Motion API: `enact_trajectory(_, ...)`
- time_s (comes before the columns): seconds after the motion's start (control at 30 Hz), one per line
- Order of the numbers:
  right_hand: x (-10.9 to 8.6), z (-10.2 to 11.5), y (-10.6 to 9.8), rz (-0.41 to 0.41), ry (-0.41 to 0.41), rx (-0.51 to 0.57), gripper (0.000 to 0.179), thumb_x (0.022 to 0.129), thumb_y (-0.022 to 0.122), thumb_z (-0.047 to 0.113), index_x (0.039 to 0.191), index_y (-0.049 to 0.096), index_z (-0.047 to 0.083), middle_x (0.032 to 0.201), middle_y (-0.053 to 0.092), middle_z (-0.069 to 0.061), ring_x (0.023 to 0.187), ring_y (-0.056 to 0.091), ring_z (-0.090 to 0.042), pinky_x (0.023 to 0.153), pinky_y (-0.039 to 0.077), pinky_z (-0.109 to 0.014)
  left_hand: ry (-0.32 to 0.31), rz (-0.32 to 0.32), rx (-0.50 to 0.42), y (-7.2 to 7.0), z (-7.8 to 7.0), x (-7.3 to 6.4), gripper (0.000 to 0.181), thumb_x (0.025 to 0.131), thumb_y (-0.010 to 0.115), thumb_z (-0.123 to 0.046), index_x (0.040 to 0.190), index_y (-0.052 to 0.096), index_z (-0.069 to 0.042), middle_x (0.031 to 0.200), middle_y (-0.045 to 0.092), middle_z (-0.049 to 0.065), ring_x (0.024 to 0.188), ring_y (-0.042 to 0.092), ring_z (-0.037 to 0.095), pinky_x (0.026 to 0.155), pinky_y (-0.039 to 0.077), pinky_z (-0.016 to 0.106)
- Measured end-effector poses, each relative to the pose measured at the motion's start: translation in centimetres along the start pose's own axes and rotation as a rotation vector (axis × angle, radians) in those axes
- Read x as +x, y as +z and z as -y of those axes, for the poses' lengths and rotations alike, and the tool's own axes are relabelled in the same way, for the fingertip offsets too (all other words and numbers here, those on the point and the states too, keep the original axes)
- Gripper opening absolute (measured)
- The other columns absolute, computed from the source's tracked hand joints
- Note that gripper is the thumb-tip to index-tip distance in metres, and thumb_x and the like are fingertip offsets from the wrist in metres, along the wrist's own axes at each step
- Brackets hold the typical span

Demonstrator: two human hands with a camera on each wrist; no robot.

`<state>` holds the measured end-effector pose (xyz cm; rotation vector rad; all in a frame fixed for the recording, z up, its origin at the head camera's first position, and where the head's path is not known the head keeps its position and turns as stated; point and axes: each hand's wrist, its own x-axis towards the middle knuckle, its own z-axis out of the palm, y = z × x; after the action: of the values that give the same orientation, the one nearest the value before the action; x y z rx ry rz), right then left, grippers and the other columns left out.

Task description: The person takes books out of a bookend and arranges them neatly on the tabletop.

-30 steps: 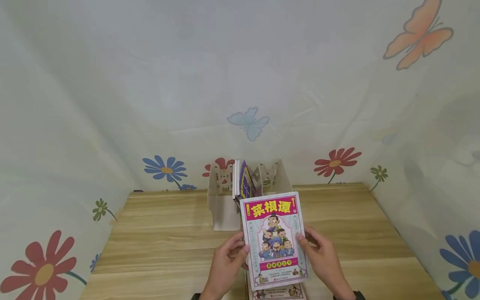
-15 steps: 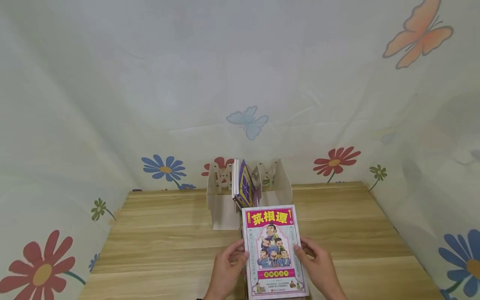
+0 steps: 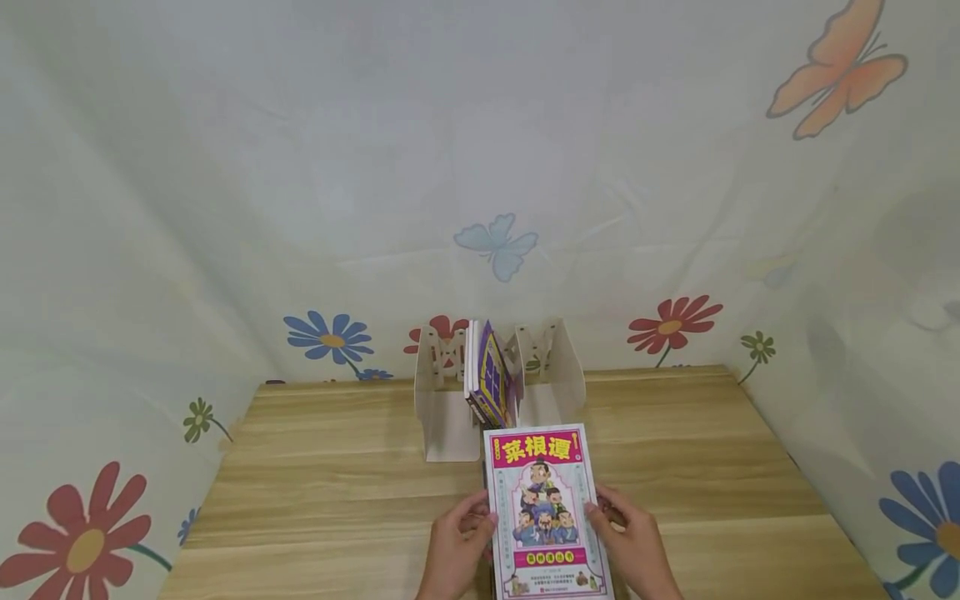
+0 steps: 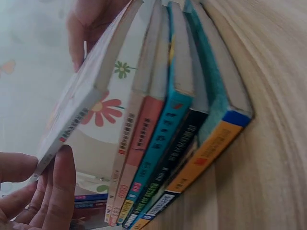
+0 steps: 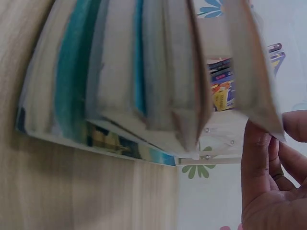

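Note:
Both hands hold a book with a pink and pale blue cover of cartoon figures. My left hand pinches its left edge, thumb on the cover and fingers beneath. On the opposite edge, my right hand grips it the same way. In the left wrist view, the book's spine is tilted and a gap shows between it and a stack of several books lying on the table. The right wrist view shows the same stack from its page-edge side. From the head, the held book mostly hides that stack.
Behind the book stands a whitish book rack with dividers. Upright books with white and purple covers lean in its middle section. The wood-grain table meets a pale curtain printed with flowers and butterflies.
The held book and both hands have moved down toward the person, over the stack. The book has turned straighter, and more of the rack's upright books shows.

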<state>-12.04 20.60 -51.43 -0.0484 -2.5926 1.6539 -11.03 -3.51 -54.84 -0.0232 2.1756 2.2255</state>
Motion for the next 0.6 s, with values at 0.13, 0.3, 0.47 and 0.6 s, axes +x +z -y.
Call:
enact_trajectory(0.13, 0.2, -0.6, 0.2, -0.002, -0.011, -0.001, 0.036, 0.087, 0.064, 0.017, 0.118, 0.058, 0.000, 0.096, 0.062, -0.010, 0.086, 0.060, -0.017, 0.073, 0.054, -0.028, 0.003, -0.011, 0.013, 0.1, 0.4, 0.0, 0.040, 0.087, 0.064, -0.012, 0.123, 0.053, 0.000, 0.095, 0.057, 0.010, 0.078, 0.060, 0.017, 0.055, 0.056, 0.044)
enact_trajectory(0.3, 0.4, -1.5, 0.3, 0.020, 0.019, -0.020, 0.036, 0.086, 0.066, 0.018, 0.116, 0.059, 0.001, 0.085, 0.060, -0.004, 0.075, 0.056, -0.015, 0.067, 0.052, -0.026, 0.027, -0.018, 0.065, 0.0, 0.9, 0.0, 0.038, 0.085, 0.066, -0.011, 0.120, 0.055, 0.001, 0.090, 0.059, 0.008, 0.078, 0.060, 0.015, 0.053, 0.056, 0.037)
enact_trajectory(0.47, 0.5, -1.9, 0.5, 0.039, 0.067, -0.071, 0.036, 0.085, 0.067, 0.020, 0.116, 0.060, 0.003, 0.083, 0.056, -0.003, 0.074, 0.052, -0.016, 0.065, 0.049, -0.027, 0.027, -0.014, 0.160, -0.1, 1.4, 0.1, 0.037, 0.084, 0.067, -0.014, 0.117, 0.058, 0.000, 0.086, 0.060, 0.003, 0.077, 0.058, 0.012, 0.057, 0.055, 0.028)
enact_trajectory(0.6, 0.5, -2.1, 0.6, 0.048, 0.061, -0.098, 0.037, 0.083, 0.068, 0.018, 0.116, 0.060, 0.002, 0.081, 0.057, -0.002, 0.072, 0.052, -0.015, 0.063, 0.049, -0.027, 0.026, -0.001, 0.245, -0.2, 1.9, 0.2, 0.037, 0.083, 0.067, -0.016, 0.115, 0.058, 0.001, 0.084, 0.060, -0.001, 0.074, 0.056, 0.010, 0.062, 0.052, 0.025)
